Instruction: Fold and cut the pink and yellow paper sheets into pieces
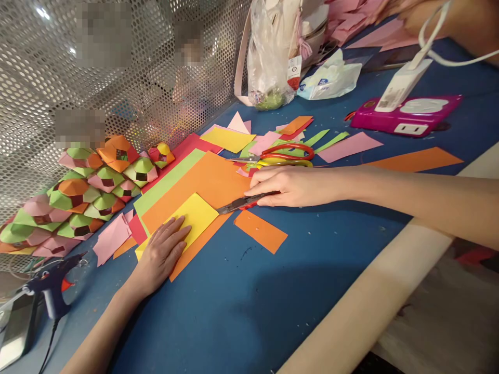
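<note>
My left hand [161, 254] lies flat, fingers stretched, on a yellow paper piece [198, 218]. Beneath that piece is an orange sheet [210, 174], partly covering a light green sheet [171, 179]. My right hand [276, 187] is closed around dark-bladed scissors [237, 204] with a bit of red at the handle. Their blade tips meet the right corner of the yellow piece; the fingers hide most of the handles. Just behind this hand rests a second pair of scissors [288, 153] with red and yellow handles. An orange paper strip [261, 230] lies in front.
Folded paper modules [105, 179] are stacked along the perforated metal panel [156, 67]. A glue gun [52, 285] stands at the left. Behind are a plastic bag [268, 57], a wipes pack [331, 78] and a magenta power strip [409, 114] with cable. Another person's arm [452, 23] is at upper right.
</note>
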Motion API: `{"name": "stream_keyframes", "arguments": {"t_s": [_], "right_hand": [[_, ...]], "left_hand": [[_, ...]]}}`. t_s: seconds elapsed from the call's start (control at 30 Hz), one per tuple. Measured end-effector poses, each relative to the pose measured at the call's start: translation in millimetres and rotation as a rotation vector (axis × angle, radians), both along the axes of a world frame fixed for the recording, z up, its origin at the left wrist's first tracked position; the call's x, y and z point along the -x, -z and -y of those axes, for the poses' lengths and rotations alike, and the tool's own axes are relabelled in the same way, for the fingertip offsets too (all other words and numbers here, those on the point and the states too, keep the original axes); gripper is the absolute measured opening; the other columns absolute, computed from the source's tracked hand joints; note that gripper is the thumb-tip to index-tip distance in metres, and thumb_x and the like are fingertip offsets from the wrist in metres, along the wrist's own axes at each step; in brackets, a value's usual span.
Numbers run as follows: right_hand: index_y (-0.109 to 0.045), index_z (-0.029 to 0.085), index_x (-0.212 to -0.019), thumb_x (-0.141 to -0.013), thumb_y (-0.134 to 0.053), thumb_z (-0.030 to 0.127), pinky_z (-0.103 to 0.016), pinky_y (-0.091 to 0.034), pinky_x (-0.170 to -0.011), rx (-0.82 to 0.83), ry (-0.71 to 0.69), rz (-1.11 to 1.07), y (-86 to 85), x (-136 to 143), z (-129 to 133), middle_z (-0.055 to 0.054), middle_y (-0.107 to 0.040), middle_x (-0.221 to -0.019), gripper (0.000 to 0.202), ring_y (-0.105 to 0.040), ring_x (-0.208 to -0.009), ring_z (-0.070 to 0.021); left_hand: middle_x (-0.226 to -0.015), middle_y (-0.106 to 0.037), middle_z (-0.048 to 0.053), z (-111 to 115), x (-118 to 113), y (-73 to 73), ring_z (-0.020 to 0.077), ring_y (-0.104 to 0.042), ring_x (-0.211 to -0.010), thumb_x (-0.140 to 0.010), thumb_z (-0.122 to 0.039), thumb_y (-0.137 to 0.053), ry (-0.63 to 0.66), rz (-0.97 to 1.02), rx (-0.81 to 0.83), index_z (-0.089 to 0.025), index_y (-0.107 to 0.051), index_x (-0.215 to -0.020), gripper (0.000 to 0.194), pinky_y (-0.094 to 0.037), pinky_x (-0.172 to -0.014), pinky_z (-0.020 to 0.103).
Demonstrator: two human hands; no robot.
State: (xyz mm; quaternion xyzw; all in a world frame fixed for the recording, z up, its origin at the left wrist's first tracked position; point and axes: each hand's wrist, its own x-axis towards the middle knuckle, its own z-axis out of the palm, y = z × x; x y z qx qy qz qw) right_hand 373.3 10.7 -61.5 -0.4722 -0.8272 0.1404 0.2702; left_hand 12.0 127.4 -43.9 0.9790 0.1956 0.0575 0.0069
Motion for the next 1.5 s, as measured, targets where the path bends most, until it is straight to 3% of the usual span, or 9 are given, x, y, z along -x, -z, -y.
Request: {"name": "stream_keyframes", "arguments": {"t_s": [1.07,1.5], "right_hand": [[-0.067,0.016,-0.105,-0.093,-0.046,0.018,-0.037,-0.043,-0.083,0.018,0.01,-0.01,-9.3,21.3,13.3,-0.009,-0.063,-0.101,0.024,-0.056,-0.091,-0.0201],[-0.068,0.018,-0.103,-0.093,-0.046,0.02,-0.035,-0.045,-0.079,-0.041,-0.004,-0.025,-3.8,23.7,13.7,-0.006,-0.062,-0.095,0.024,-0.057,-0.087,-0.0178]], "left_hand": [[-0.149,-0.043,0.007,0.9,-1.7,-1.0,0.0246,-0.038,-0.138,-0.099,-0.03,-0.038,-0.012,0.005,0.009,-0.024,-0.051,-0.135,0.038,-0.035,-0.114,0.049],[-0.149,-0.042,0.007,1.0,-1.7,-0.4,0.0247,-0.037,-0.139,-0.1,-0.031,-0.037,-0.015,-0.01,0.015,-0.025,-0.05,-0.136,0.039,-0.034,-0.114,0.05]]}}
